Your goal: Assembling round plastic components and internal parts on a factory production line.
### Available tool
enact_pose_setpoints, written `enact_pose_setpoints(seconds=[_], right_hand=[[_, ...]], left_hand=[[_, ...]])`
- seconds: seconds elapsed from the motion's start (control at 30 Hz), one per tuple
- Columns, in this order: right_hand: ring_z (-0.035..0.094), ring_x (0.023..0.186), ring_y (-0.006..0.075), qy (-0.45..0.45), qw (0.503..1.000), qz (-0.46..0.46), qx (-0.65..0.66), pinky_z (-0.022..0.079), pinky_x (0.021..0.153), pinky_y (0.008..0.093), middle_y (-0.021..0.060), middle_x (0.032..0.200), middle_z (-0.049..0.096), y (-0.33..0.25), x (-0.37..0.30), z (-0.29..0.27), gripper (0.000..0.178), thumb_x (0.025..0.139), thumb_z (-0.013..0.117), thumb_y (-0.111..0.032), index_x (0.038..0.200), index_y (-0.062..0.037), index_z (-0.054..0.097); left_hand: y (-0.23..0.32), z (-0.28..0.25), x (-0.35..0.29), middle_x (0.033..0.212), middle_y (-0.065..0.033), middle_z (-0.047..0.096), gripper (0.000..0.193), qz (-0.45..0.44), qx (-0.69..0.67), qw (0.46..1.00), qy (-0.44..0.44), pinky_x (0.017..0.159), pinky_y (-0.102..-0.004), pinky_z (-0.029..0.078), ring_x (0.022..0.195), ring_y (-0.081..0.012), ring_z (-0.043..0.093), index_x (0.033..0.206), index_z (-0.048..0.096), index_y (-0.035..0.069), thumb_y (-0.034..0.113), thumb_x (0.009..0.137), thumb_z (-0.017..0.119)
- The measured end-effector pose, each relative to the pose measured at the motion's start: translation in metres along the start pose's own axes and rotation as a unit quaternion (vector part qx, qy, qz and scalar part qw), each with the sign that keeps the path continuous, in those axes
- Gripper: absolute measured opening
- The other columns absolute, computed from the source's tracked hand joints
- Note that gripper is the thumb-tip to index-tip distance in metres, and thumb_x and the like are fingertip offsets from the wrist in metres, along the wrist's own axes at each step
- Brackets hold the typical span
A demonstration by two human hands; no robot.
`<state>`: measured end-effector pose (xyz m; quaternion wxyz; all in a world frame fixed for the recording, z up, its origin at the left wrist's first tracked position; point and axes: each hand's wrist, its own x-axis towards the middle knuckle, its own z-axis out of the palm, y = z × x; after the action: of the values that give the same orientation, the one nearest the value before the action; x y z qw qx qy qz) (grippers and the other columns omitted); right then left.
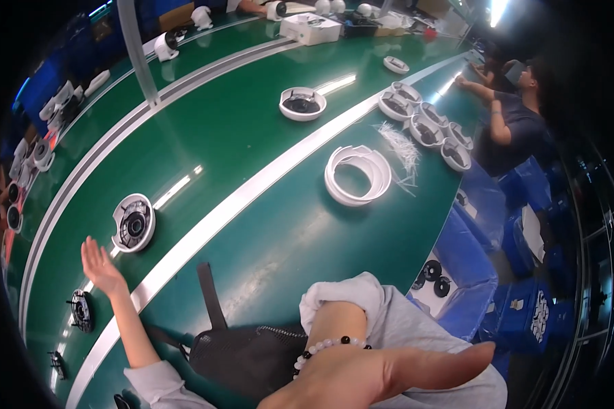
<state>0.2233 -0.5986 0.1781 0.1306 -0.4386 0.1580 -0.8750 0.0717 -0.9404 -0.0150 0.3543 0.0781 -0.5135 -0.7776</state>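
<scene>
My left hand (104, 269) reaches over the green conveyor, its fingers stretched out and nothing in it. Just beyond its fingertips sits a white round housing (134, 223) with a black ring-shaped part inside, tilted in view. Close to the camera, my right hand (355, 375) is raised, with a bead bracelet (331, 344) at the wrist. One digit sticks out to the right; the other fingers are cut off by the lower edge, and no held thing shows. A black bag with a strap (245, 358) lies on the bench between my arms.
On the bench stand stacked white rings (358, 176), beside loose white strips (401, 150) and several white housings (426, 128). Another housing (302, 104) and a black part (82, 310) ride the belt. Blue bins (467, 273) line the right; a person (515, 116) works beyond.
</scene>
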Motion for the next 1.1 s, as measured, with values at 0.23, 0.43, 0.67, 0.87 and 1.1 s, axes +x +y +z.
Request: enact_pose_setpoints(seconds=[0.23, 0.43, 0.67, 0.87, 1.1], right_hand=[[0.05, 0.085, 0.0181, -0.022, 0.977, -0.097, -0.186, 0.039, 0.075, 0.0283, 0.0147, 0.1, 0.048, -0.01, -0.004, -0.017, 0.072, 0.077, 0.046, -0.049, 0.117, 0.0098, 0.038], [0.047, 0.09, 0.0236, 0.282, 0.371, -0.105, -0.878, 0.041, 0.076, 0.0307, 0.0119, 0.099, 0.047, -0.09, -0.024, -0.099, 0.041, 0.068, 0.064, -0.011, 0.105, 0.0009, 0.05], [0.056, 0.078, 0.0328, 0.343, 0.106, 0.206, -0.91, 0.045, 0.072, 0.0378, 0.0184, 0.08, 0.059, -0.155, -0.111, -0.21, 0.026, 0.064, 0.065, -0.026, 0.078, -0.0039, 0.064], [0.059, 0.056, 0.0316, 0.325, 0.068, 0.304, -0.893, 0.046, 0.056, 0.0395, 0.0207, 0.061, 0.058, -0.206, -0.13, -0.201, 0.028, 0.063, 0.065, -0.025, 0.069, 0.0021, 0.063], [0.056, 0.068, 0.0213, 0.261, 0.073, 0.017, -0.963, 0.043, 0.054, 0.0312, 0.0088, 0.08, 0.057, -0.188, -0.092, -0.161, 0.015, 0.073, 0.062, -0.012, 0.067, 0.0014, 0.059]], left_hand=[[0.045, -0.012, -0.039, 0.126, -0.017, 0.038, 0.041, 0.163, 0.173, 0.965, -0.111, 0.1, -0.0399, 0.023, 0.12, -0.0249, 0.032, 0.123, 0.032, -0.003, 0.018, 0.089, 0.028], [0.075, -0.025, -0.051, 0.126, -0.0171, 0.039, 0.037, 0.271, 0.255, 0.918, -0.136, 0.101, -0.0394, 0.023, 0.119, -0.0251, 0.034, 0.122, 0.034, -0.002, 0.006, 0.087, 0.03], [0.103, -0.09, -0.009, 0.123, -0.0112, 0.044, 0.035, 0.287, 0.345, 0.894, -0.011, 0.099, -0.034, 0.024, 0.116, -0.0199, 0.038, 0.119, 0.04, -0.001, 0.004, 0.084, 0.041], [0.109, -0.085, 0.006, 0.113, -0.0065, 0.051, 0.035, 0.281, 0.366, 0.886, 0.031, 0.087, -0.0282, 0.036, 0.103, -0.015, 0.047, 0.112, 0.049, 0.004, 0.001, 0.077, 0.049], [0.091, -0.154, 0.025, 0.106, -0.0165, 0.055, 0.04, 0.185, 0.594, 0.776, 0.103, 0.088, -0.0358, 0.037, 0.101, -0.0286, 0.051, 0.106, 0.052, 0.001, 0.019, 0.071, 0.059]])
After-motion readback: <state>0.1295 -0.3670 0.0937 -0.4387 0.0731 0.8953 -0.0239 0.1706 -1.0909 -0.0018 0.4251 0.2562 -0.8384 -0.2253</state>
